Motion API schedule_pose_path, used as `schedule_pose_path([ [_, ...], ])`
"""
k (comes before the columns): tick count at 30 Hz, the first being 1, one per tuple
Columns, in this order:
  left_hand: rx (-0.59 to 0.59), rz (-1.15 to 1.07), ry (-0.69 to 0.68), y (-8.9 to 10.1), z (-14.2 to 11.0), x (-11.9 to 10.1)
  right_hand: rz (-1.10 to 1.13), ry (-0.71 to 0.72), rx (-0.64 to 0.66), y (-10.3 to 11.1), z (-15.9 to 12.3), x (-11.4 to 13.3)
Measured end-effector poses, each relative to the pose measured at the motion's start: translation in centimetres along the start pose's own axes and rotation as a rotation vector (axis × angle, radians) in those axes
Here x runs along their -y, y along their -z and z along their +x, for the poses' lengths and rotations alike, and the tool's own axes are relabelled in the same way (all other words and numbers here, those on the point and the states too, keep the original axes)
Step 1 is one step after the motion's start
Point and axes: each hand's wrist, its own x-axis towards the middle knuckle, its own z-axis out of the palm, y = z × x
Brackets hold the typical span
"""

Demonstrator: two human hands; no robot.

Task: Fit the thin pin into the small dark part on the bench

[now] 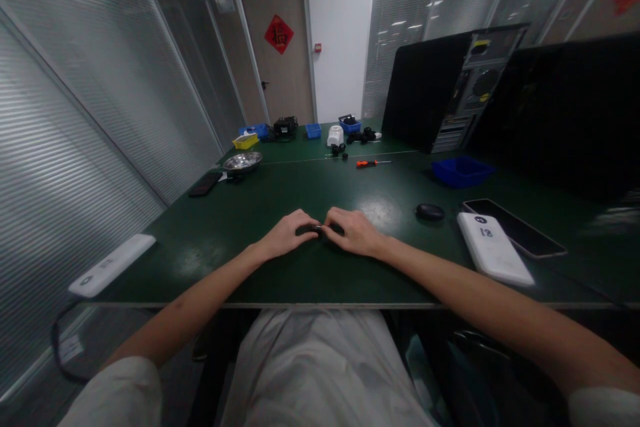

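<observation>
My left hand (287, 235) and my right hand (355, 232) meet fingertip to fingertip just above the green tabletop, near the middle of its front part. Both are closed in a pinch. A tiny piece with a pale, shiny bit (319, 227) shows between the fingertips, too small and too covered by the fingers to name. Farther back lies a screwdriver (367, 163) with an orange handle, apart from both hands. A black computer mouse (429, 212) rests to the right of my right hand.
On the right are a white power bank (493, 250), a phone (525, 230), a blue tray (461, 172) and a computer tower (430, 90). Another white power bank (113, 265), a dark phone (205, 184) and a metal bowl (243, 161) stand left. Small trays and black parts line the back.
</observation>
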Motion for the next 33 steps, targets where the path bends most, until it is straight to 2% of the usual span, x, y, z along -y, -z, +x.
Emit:
schedule_pose_path([
  [4,-0.034,0.051,-0.002,0.0,0.1,0.6,-0.010,0.005,-0.004,-0.1,0.0,0.1],
  [8,0.003,0.053,0.033,0.0,0.1,0.8,0.003,0.000,0.004,0.0,0.1,0.1],
  [12,0.035,0.068,0.057,1.3,-0.3,1.9,0.002,-0.001,0.017,0.2,0.0,0.1],
  [14,0.020,0.079,0.136,3.2,-1.1,3.7,0.008,0.002,0.025,0.3,0.0,0.1],
  [17,-0.071,0.156,0.344,7.3,-3.4,7.9,0.019,0.005,0.025,0.3,0.0,0.1],
  [21,-0.219,0.379,0.696,13.8,-8.6,14.0,0.031,0.011,0.024,0.2,0.0,0.1],
  [24,-0.290,0.552,0.892,17.6,-12.9,17.2,0.033,0.012,0.037,0.2,0.0,0.0],
  [28,-0.297,0.645,1.016,19.8,-16.4,18.9,0.022,0.006,0.040,0.1,0.1,0.0],
  [33,-0.258,0.632,1.069,20.4,-17.2,19.5,0.018,0.010,0.026,0.0,0.1,-0.1],
])
